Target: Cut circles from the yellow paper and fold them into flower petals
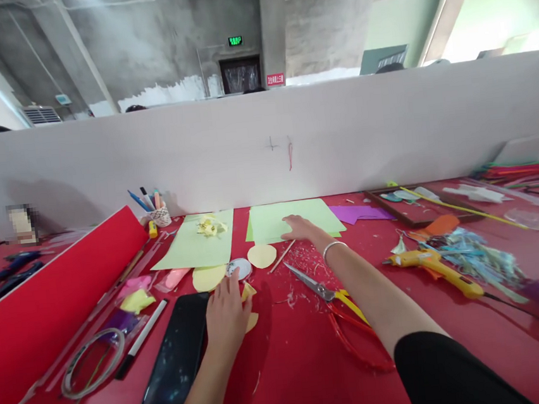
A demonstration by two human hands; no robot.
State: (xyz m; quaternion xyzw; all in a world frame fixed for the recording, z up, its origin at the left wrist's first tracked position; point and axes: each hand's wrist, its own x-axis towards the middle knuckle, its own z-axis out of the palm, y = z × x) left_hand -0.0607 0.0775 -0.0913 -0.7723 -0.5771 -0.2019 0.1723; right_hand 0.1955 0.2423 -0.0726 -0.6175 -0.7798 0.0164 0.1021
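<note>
My left hand (227, 311) lies low over the red table, fingers stretched out and apart. Its fingertips reach a small white disc (238, 268), and yellow paper scraps (248, 291) show beside and partly under the fingers. Farther forward, my right hand (298, 228) is spread over the pale green paper sheets (294, 215); whether it touches them I cannot tell. Between the hands lie a round yellow paper piece (262, 256) and a thin stick (282, 256). Another yellow paper piece (209, 277) sits partly beneath a green sheet (196, 247) holding crumpled yellow paper (212, 226).
Scissors (325, 293) lie open under my right forearm. To the right are a yellow glue gun (438, 268) and shredded blue strips (482, 258). A black phone (177, 357), a marker (142, 338), a tape ring (94, 363) and a red board (65, 310) occupy the left.
</note>
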